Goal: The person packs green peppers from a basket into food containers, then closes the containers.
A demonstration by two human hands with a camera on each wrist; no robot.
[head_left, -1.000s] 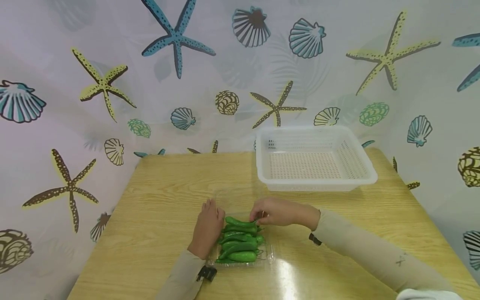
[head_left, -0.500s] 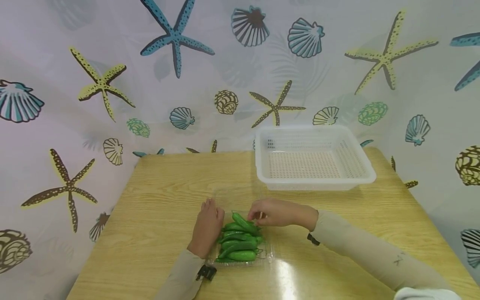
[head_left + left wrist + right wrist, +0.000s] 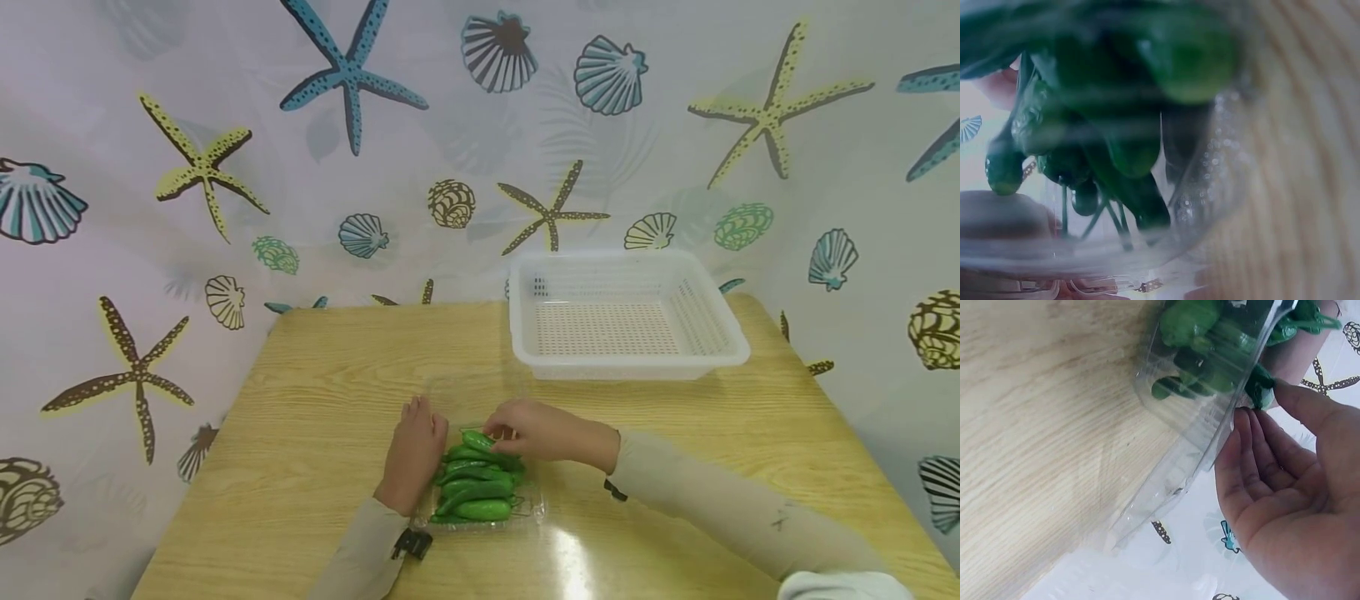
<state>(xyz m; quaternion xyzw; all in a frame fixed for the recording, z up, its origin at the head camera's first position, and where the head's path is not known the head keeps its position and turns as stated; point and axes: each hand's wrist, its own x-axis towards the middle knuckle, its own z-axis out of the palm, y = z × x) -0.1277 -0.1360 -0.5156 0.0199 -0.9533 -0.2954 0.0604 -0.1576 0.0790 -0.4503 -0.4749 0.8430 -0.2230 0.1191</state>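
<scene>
Several green chili peppers (image 3: 480, 510) lie side by side in a clear plastic clamshell box (image 3: 537, 505), its lid (image 3: 474, 388) folded back flat behind it. My left hand (image 3: 412, 458) rests along the box's left side, fingers pointing away from me. At the far right corner, my right hand (image 3: 543, 431) reaches over the rim. In the right wrist view its thumb and fingertips pinch the end of a green chili pepper (image 3: 1260, 392) just above the rim. Through the clear wall, the left wrist view shows pepper ends and stems (image 3: 1138, 156), blurred.
A white perforated plastic basket (image 3: 637, 364) stands at the back right of the wooden table (image 3: 337, 358). Behind the table hangs a white sheet (image 3: 420, 158) printed with starfish and shells.
The rearmost pepper first swung to a slant, its far end tipping up. My right hand has shifted slightly left over the peppers. The left hand has stayed in place.
</scene>
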